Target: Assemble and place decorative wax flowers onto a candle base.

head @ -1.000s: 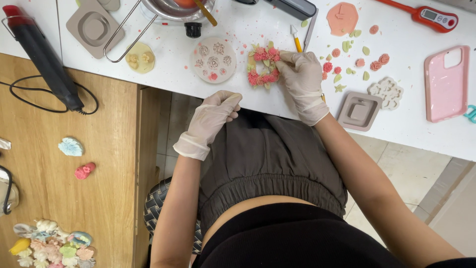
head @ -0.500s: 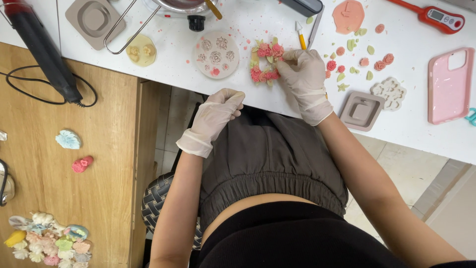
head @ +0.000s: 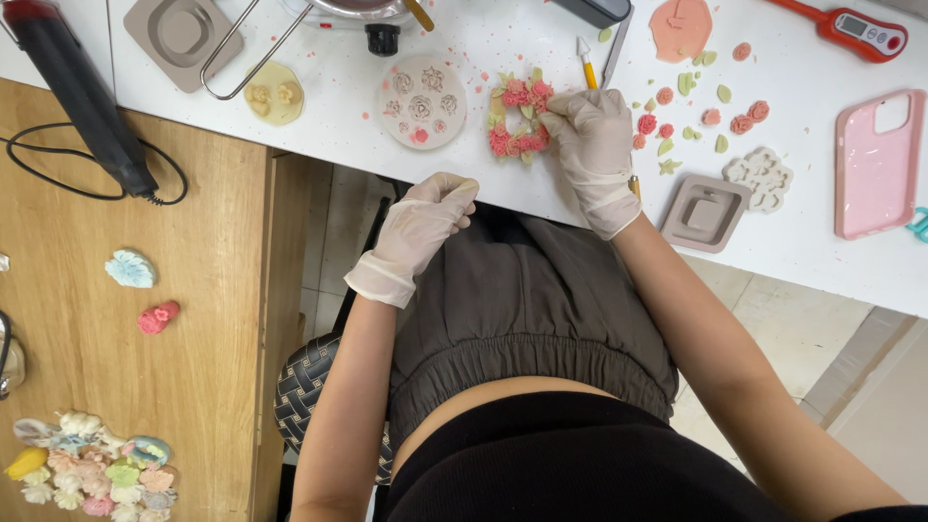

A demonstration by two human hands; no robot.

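Right hand [head: 592,145]: gloved, resting on the white desk [head: 541,198], its fingers [head: 559,124] bent and pressing against the right side of a small wreath of pink roses and green leaves [head: 514,118]; whether they pinch a piece of it cannot be told.
Left hand [head: 420,224]: gloved, loosely curled with the fingers grasping nothing, resting at the near edge of the desk over the person's lap.
Wreath: lies flat on the desk, between the round flower mould [head: 420,101] on its left and the right hand.
Yellow-handled tool [head: 588,70]: just above the right hand, lying on the desk.
Loose pieces [head: 677,116]: small pink flowers and green leaves scattered to the right of the hand.
Square grey mould [head: 706,213]: near the right wrist, at the desk edge.
Pink phone case [head: 875,164]: far right, well apart from the hands.
Wooden side table [head: 126,387]: on the left, carrying a heap of pastel shaped pieces [head: 92,469].
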